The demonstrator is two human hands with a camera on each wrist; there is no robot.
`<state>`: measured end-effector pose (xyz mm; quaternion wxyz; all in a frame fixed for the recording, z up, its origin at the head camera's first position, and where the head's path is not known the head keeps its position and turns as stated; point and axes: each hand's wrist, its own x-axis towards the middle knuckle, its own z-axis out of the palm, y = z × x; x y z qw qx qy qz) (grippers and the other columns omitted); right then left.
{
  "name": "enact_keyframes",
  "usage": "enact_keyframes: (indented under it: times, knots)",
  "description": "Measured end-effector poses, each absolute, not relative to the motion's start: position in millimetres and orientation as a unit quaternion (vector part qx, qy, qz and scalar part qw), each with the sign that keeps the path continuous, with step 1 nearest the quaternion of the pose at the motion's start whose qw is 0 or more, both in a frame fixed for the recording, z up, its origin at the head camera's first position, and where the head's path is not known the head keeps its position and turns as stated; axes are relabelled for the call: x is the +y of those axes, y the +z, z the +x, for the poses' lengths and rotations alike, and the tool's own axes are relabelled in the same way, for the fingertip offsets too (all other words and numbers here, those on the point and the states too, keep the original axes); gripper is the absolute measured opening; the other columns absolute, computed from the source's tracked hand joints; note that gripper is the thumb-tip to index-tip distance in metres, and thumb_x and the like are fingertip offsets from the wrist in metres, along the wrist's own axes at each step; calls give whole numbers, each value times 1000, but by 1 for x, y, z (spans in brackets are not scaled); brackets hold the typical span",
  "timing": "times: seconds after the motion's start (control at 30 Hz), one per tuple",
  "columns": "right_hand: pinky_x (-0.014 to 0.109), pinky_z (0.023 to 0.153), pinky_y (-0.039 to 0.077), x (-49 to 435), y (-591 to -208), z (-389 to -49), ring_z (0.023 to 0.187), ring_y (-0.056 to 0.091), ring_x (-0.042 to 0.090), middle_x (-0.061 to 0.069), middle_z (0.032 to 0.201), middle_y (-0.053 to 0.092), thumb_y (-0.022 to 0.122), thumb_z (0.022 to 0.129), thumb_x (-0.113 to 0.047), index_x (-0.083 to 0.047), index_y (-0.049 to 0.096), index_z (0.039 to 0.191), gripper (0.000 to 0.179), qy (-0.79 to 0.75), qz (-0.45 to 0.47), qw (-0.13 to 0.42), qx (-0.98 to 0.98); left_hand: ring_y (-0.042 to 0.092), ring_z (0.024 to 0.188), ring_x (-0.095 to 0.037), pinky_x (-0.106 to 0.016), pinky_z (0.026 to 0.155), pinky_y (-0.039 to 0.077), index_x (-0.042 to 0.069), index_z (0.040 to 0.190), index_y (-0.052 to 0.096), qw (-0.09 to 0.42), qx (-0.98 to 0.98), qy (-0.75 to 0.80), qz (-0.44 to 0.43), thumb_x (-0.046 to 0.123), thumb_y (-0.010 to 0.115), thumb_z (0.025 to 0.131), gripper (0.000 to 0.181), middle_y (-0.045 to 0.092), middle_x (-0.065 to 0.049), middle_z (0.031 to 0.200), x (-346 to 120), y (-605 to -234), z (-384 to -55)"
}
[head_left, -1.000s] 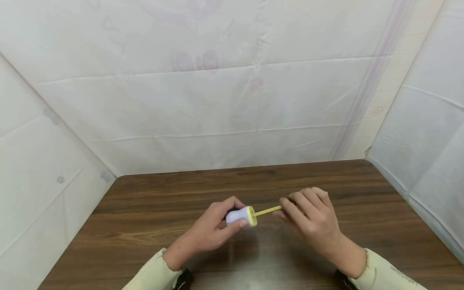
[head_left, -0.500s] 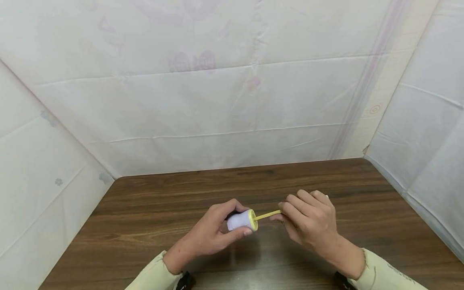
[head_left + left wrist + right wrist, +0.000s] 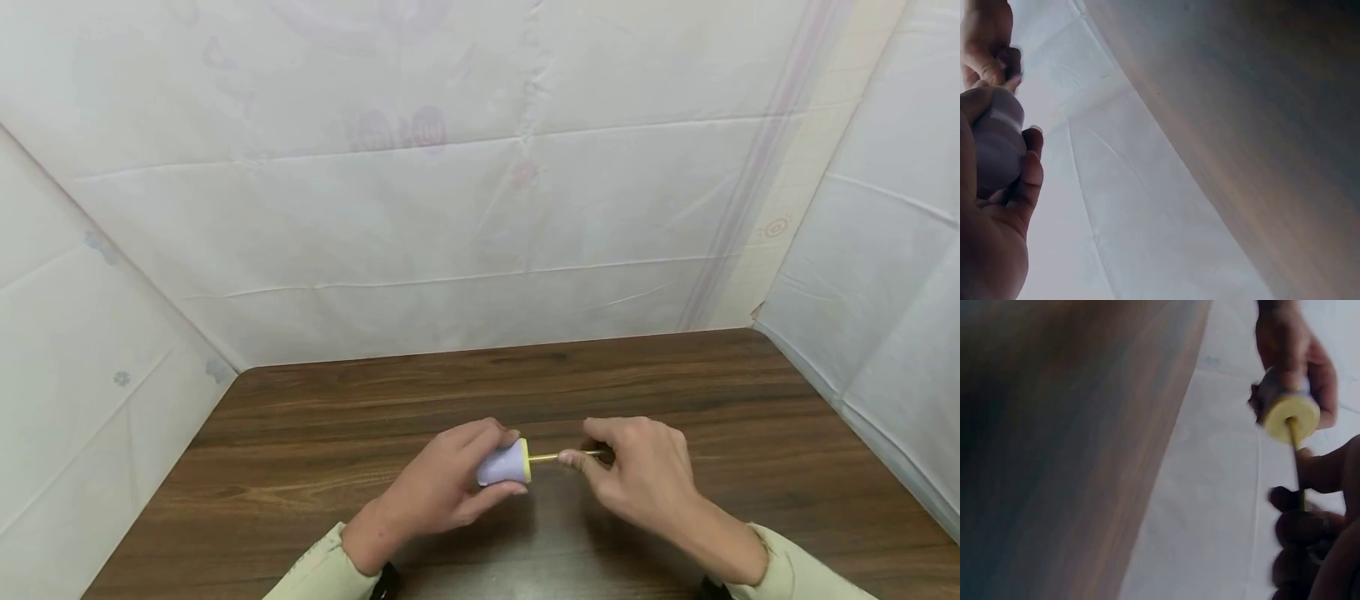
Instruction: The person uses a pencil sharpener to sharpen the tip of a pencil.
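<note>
A lavender pencil sharpener (image 3: 501, 467) with a yellow end lies between the thumb and fingers of my left hand (image 3: 442, 483), held above the table. From its yellow face a thin yellow pencil (image 3: 543, 457) runs to the right, its tip hidden inside. My right hand (image 3: 648, 475) pinches the pencil's other end between thumb and fingers. In the right wrist view, the pencil (image 3: 1295, 434) enters a hole near the middle of the yellow face (image 3: 1277, 419). The left wrist view shows the lavender barrel (image 3: 1000, 147) with fingers around it.
Beneath both hands is a dark wood-grain table (image 3: 360, 400). White patterned sheeting (image 3: 420, 225) rises behind it, with more sheeting at the left (image 3: 75, 400) and right (image 3: 892, 275) sides.
My right hand has rotated about the pencil, its thumb now showing along the near side. The sharpener has dropped slightly toward me and turned more level, still in my left hand.
</note>
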<state>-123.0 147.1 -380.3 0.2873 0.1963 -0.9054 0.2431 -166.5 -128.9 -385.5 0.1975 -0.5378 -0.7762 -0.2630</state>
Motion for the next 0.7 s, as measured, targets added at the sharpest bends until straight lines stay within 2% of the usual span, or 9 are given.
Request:
enact_keyframes:
  times: [0.03,0.13,0.27,0.4,0.53,0.6,0.7]
  knots:
    - [21,43,20,147,-379,-122,51,24,-4,-22,56,29,85,83,-55,-36,51,61,44,256,177,238,-920,59,86,-5,-14,75,51,9,116,62,208,-776,-245,-543,35,78,99,35,66,1,111,-129,-385,-167]
    - [24,45,23,150,-374,-122,51,30,0,-19,55,33,81,91,-51,-32,56,61,43,311,148,88,-935,61,93,-8,-19,81,54,9,119,63,228,-774,-196,-557,36,79,99,38,65,0,113,-128,-384,-167]
    - [25,47,24,160,-371,-131,51,32,6,-11,55,41,71,101,-45,-8,61,63,53,422,164,-96,-887,62,99,-11,-22,85,55,7,126,64,244,-766,-133,-579,35,82,96,45,65,1,115,-127,-383,-166]
    - [26,50,27,168,-374,-140,51,33,9,-4,55,48,66,105,-37,10,57,68,61,501,173,-228,-817,60,100,-12,-23,87,55,8,124,66,277,-744,-68,-604,33,86,92,46,67,2,115,-123,-382,-165]
    - [26,51,28,170,-377,-144,51,33,10,-2,55,49,65,106,-37,12,58,69,62,511,174,-263,-800,60,99,-12,-24,86,55,8,123,67,278,-740,-62,-609,34,86,92,44,66,2,114,-122,-384,-165]
    - [26,50,28,170,-378,-144,52,33,10,-3,56,48,66,106,-37,10,62,70,60,503,181,-254,-806,60,99,-12,-24,86,55,9,123,65,261,-751,-78,-602,34,85,93,44,66,2,115,-123,-385,-165]
    - [25,51,32,169,-378,-143,54,37,8,-6,61,50,72,102,-36,1,69,75,45,478,203,-217,-826,60,100,-12,-24,85,55,11,123,64,241,-766,-99,-587,35,83,95,42,65,3,115,-126,-385,-166]
